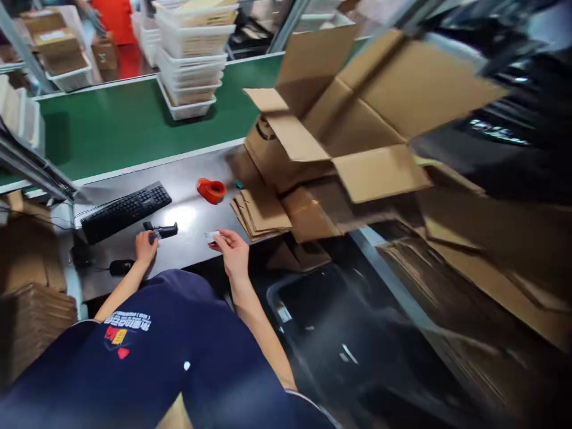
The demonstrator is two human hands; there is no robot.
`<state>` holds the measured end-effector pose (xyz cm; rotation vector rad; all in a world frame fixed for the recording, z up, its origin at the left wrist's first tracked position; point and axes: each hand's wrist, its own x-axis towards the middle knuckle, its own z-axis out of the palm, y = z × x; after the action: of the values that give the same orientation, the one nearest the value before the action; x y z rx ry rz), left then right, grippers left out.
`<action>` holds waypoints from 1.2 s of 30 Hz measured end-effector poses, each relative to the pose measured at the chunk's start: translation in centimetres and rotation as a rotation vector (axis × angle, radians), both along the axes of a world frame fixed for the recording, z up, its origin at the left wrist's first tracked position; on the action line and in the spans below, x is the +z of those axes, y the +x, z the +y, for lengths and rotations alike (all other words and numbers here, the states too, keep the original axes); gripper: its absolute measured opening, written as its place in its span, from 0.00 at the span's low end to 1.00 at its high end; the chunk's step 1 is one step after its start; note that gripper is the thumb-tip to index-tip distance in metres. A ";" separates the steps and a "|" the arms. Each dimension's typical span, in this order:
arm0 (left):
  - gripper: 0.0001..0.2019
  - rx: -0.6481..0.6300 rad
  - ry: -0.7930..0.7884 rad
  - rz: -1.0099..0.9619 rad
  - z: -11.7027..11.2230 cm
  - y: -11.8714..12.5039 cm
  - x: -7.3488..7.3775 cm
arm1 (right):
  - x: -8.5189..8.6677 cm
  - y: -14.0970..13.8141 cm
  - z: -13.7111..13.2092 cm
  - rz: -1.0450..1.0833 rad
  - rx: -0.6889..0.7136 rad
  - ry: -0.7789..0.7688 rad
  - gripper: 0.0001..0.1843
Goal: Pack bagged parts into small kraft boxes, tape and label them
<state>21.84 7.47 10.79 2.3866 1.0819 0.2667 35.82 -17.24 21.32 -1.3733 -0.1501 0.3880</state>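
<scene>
My left hand (145,245) is closed on the grip of a black handheld scanner (164,230) that lies on the grey desk (192,205), just below a black keyboard (125,211). My right hand (233,250) pinches a small white item (211,236), perhaps a label or card, at the desk's near edge. An orange tape dispenser (211,190) sits beyond both hands. My navy shirt (170,357) fills the lower left of the view.
A large open cardboard box (357,113) rests on flattened cartons (261,211) to the right. Behind the desk runs a green conveyor (120,122) carrying stacked white trays (192,56). A black mouse (120,267) lies left, a dark bin (322,328) below, more flat cardboard (491,262) right.
</scene>
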 end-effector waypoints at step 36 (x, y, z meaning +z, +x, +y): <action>0.35 -0.022 -1.169 -0.596 0.7 6.2 12.9 | 3.5 4.8 10.7 -0.114 0.691 0.030 0.29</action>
<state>28.01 8.16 23.74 1.1536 0.6250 0.2194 40.65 -6.52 24.83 -1.2861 -0.7311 0.8756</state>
